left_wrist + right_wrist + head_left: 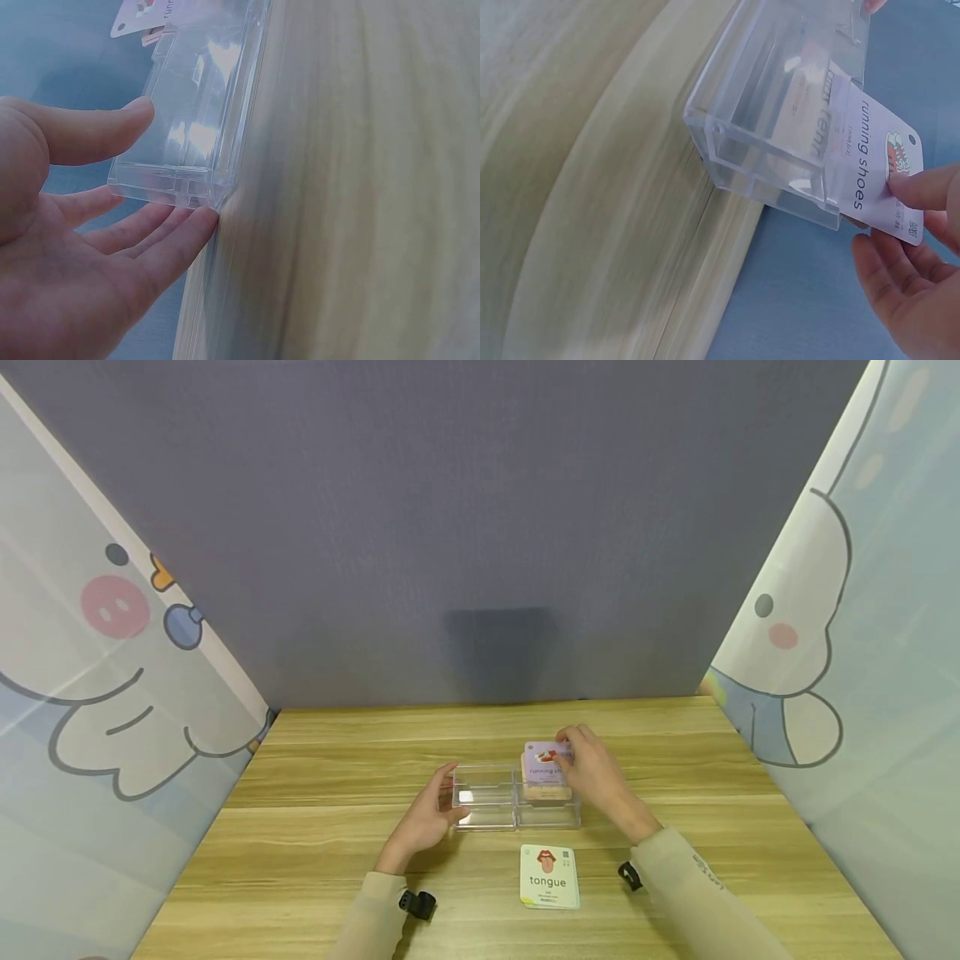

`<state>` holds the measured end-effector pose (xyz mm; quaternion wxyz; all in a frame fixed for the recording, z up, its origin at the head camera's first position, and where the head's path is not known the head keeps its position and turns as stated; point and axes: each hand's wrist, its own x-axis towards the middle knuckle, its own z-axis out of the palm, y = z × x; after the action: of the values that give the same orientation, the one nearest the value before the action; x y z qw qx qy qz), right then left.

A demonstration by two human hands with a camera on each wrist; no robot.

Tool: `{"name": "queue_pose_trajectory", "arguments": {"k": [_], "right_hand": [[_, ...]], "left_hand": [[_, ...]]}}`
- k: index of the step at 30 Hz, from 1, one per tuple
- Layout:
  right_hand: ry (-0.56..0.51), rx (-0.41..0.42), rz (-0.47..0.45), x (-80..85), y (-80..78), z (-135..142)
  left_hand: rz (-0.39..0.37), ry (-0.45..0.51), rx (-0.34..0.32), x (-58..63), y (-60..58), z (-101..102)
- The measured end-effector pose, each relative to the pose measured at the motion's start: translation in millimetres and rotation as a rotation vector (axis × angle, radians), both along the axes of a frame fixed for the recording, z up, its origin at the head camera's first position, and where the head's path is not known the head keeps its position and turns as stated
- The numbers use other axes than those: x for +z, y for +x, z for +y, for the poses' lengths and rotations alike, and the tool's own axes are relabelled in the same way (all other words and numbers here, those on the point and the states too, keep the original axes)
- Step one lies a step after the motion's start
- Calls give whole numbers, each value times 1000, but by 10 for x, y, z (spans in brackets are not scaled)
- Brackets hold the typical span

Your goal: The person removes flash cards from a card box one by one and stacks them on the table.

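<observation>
A clear plastic two-column card holder (485,821) stands on the table. My left hand (422,820) holds its left end, with the thumb at the front and the fingers along the end wall; the left wrist view shows this hand (97,202) close up. At the right column, my right hand (597,779) pinches the upper edge of a lilac "running shoes" card (542,762) between thumb and fingers. In the right wrist view the card (870,161) is partly inside the holder. Another, peach-coloured card (546,792) lies behind clear plastic in that same column.
A stack of cards with "tongue" (549,878) on top lies on the wooden table (315,877), in front of the holder's right column. A dark grey panel (480,527) rises behind the table. Printed curtains (885,610) hang at both sides.
</observation>
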<state>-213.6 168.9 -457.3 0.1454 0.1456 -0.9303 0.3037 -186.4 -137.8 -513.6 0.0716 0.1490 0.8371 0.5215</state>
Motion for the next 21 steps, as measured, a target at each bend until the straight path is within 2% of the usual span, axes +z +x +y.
{"name": "queue_pose_trajectory", "arguments": {"k": [11, 21], "right_hand": [[-129, 36, -21, 13, 20, -20], [-141, 66, -9, -2, -4, -7]], "left_hand": [[6, 8, 1, -3, 1, 2], [9, 8, 1, 4, 4, 0]]}}
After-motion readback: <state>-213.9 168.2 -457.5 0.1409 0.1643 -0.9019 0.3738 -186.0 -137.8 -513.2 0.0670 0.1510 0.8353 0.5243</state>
